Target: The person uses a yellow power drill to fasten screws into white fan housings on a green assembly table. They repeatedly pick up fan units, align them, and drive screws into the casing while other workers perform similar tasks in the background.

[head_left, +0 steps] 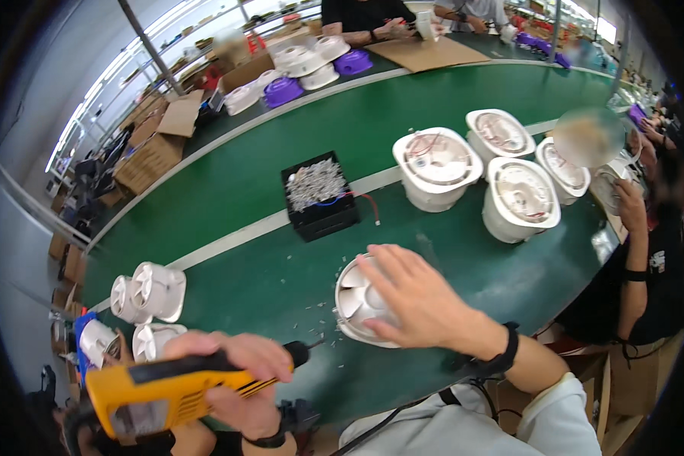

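My left hand (pixel 232 380) grips a yellow electric screwdriver (pixel 159 395) at the lower left. Its dark bit tip (pixel 302 352) points right, toward a white round fan unit (pixel 355 292) on the green belt. My right hand (pixel 418 300) lies over that fan unit with fingers spread and the thumb around its near rim, holding it. A black band sits on the right wrist. Small loose screws (pixel 311 315) are scattered on the belt just left of the fan unit.
A black box of screws (pixel 319 194) stands mid-belt (pixel 266 281). Several white fan housings (pixel 437 163) stand to the right, more fan units (pixel 156 292) lie at the left. A co-worker's arm (pixel 637 243) is at the right edge. Cardboard boxes (pixel 156 148) are stacked beyond the belt.
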A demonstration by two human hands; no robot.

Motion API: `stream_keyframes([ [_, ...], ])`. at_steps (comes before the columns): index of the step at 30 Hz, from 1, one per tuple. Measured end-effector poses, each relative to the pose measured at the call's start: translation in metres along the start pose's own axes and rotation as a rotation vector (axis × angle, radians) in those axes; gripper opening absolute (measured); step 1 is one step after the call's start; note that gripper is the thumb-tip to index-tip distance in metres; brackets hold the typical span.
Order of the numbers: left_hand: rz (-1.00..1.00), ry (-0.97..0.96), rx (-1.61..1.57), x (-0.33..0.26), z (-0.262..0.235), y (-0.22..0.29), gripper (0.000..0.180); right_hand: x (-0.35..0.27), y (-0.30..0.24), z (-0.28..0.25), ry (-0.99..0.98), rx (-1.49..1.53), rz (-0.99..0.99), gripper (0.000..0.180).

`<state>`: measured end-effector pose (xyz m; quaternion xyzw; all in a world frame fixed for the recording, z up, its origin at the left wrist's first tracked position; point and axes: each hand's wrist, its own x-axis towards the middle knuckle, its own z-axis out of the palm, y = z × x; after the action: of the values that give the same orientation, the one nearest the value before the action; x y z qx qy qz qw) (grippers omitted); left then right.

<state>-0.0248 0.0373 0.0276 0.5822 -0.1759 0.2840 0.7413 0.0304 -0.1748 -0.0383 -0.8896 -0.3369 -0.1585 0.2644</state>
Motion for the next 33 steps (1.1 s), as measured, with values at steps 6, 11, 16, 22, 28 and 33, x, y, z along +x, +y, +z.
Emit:
stream_keyframes([
  [6,-0.164,-0.074,-0.061,0.002,0.013,-0.011,0.057,0.006,0.015,-0.005,-0.015,0.121,-0.066,0.057],
  [11,-0.215,-0.08,-0.191,-0.01,0.025,-0.022,0.058,0.009,0.029,0.016,0.07,0.206,-0.048,0.047],
  [16,-0.024,-0.297,-0.081,-0.017,0.039,-0.027,0.043,0.01,0.011,0.022,0.163,0.204,0.021,0.05],
  [22,-0.044,-0.267,-0.128,-0.023,0.052,-0.034,0.044,0.007,0.014,0.025,0.195,0.169,0.035,0.046],
  [28,-0.065,-0.259,-0.074,-0.022,0.062,-0.032,0.046,0.006,0.012,0.03,0.238,0.182,0.048,0.048],
  [33,-0.084,-0.356,-0.046,-0.017,0.066,-0.033,0.045,0.005,0.01,0.031,0.277,0.194,0.063,0.049],
])
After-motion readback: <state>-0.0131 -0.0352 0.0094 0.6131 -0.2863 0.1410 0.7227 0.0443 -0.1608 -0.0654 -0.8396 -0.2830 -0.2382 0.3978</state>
